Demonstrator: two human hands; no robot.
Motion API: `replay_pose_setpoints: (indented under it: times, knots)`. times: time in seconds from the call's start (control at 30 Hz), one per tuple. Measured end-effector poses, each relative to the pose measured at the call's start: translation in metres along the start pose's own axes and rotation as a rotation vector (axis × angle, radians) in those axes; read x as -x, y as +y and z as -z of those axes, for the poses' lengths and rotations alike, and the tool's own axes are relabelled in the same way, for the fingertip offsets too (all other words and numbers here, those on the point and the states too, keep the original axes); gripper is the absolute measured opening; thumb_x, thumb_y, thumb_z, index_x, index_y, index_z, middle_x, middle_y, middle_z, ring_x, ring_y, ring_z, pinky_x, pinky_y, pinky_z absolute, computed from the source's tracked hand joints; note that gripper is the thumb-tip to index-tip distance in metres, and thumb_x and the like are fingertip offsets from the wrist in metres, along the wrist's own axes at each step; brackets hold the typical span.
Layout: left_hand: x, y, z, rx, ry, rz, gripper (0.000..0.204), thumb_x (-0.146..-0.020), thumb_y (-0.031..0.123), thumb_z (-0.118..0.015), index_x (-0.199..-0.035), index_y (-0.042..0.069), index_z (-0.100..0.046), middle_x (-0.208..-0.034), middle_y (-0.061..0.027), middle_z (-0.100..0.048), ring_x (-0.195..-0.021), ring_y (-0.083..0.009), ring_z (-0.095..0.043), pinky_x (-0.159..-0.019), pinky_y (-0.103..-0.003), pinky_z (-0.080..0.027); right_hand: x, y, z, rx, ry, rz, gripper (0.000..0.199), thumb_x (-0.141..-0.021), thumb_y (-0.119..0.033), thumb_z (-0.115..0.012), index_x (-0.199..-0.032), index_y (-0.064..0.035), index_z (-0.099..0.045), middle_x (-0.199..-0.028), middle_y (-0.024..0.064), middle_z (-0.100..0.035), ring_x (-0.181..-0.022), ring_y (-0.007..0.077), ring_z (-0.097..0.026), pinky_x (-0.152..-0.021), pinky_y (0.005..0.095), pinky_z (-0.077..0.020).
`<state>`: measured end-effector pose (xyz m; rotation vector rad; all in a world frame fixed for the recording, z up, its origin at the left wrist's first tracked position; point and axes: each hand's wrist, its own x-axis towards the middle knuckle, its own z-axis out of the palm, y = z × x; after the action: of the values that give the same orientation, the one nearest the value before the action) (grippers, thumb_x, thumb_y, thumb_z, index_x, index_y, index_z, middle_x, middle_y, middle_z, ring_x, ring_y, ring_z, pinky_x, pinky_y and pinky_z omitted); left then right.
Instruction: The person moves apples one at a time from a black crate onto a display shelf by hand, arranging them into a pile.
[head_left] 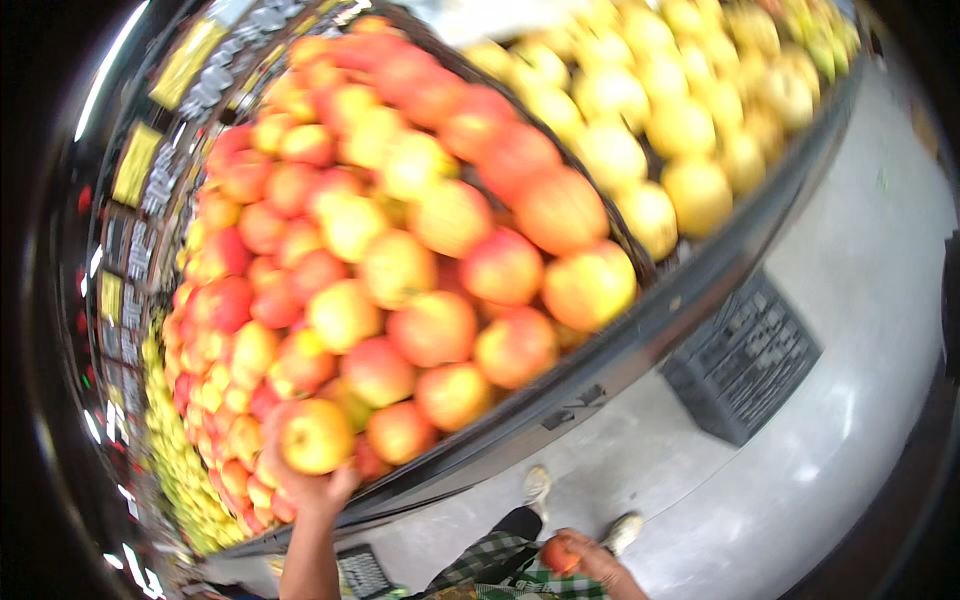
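My left hand (318, 482) reaches up to the front of a big heap of red-and-yellow apples (436, 327) on a sloping display. Its fingers are closed round a mostly yellow apple (318, 437) near the lower edge of the heap. Low in the view, close to my body, my right hand (592, 562) grips a small reddish apple (561, 553). Part of that apple is covered by my fingers. The picture is somewhat smeared by motion.
A dark rail (610, 362) edges the display. Beyond a divider lie yellow apples (680, 127); greenish fruit (185, 470) is at far left. A black plastic crate (742, 355) stands on the grey floor (800, 480), another dark crate (362, 571) near my left arm.
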<state>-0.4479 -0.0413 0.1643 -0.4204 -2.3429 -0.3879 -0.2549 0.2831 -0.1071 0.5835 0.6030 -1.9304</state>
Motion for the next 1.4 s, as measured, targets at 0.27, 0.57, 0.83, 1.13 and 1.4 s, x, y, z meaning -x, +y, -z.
replay_pose_setpoints:
  times: [0.27, 0.57, 0.83, 1.13, 1.4]
  knots:
    - [-0.036, 0.028, -0.015, 0.248, -0.075, -0.034, 0.077, -0.07, 0.024, -0.092, -0.129, 0.002, -0.048, -0.13, -0.0252, -0.052, -0.115, -0.0435, -0.058, -0.097, -0.05, -0.053, 0.1, -0.17, -0.213, 0.215, -0.688, 0.602, 0.058, -0.099, -0.051, -0.058, -0.143, -0.0142, -0.046, -0.137, 0.0297, -0.055, -0.093, 0.0386, -0.068, -0.072, 0.0431, -0.0588]
    - [-0.043, 0.031, -0.016, 0.485, -0.127, 0.024, 0.078, -0.073, 0.028, -0.087, -0.137, 0.001, -0.05, -0.132, -0.0232, -0.052, -0.119, -0.0415, -0.056, -0.1, -0.046, -0.05, 0.078, -0.225, -0.375, 0.26, -0.507, 0.64, 0.085, -0.081, -0.022, -0.082, -0.151, -0.0156, -0.034, -0.134, 0.0239, -0.055, -0.096, 0.0356, -0.067, -0.07, 0.0343, -0.0556]
    - [-0.081, -0.003, 0.032, 0.84, 0.043, 0.472, 0.075, -0.072, 0.022, -0.089, -0.135, 0.005, -0.051, -0.129, -0.0158, -0.055, -0.12, -0.0317, -0.056, -0.104, -0.041, -0.046, 0.023, -0.285, -0.465, 0.469, -0.65, 0.683, 0.09, -0.078, -0.026, -0.087, -0.147, -0.0016, -0.035, -0.13, 0.0244, -0.059, -0.095, 0.0326, -0.07, -0.076, 0.0387, -0.0607]
    - [-0.205, -0.218, 0.11, 0.232, 0.572, 0.457, 0.068, -0.076, 0.024, -0.081, -0.132, 0.001, -0.05, -0.126, -0.0216, -0.055, -0.119, -0.0394, -0.053, -0.106, -0.046, -0.044, -0.031, -0.367, -0.565, 0.844, -0.357, 0.935, 0.078, -0.088, -0.028, -0.077, -0.148, 0.0007, -0.036, -0.124, 0.0174, -0.061, -0.104, 0.0285, -0.067, -0.079, 0.0348, -0.0569]
    - [-0.262, -0.396, 0.12, -0.117, 0.461, 0.602, 0.078, -0.076, 0.023, -0.086, -0.14, 0.002, -0.048, -0.132, -0.0254, -0.052, -0.124, -0.0431, -0.053, -0.107, -0.046, -0.045, -0.162, -0.412, -0.717, 1.824, -0.235, 1.46, 0.081, -0.083, -0.039, -0.082, -0.142, 0.0067, -0.048, -0.135, 0.0251, -0.059, -0.126, 0.0372, -0.059, -0.104, 0.0423, -0.0491]
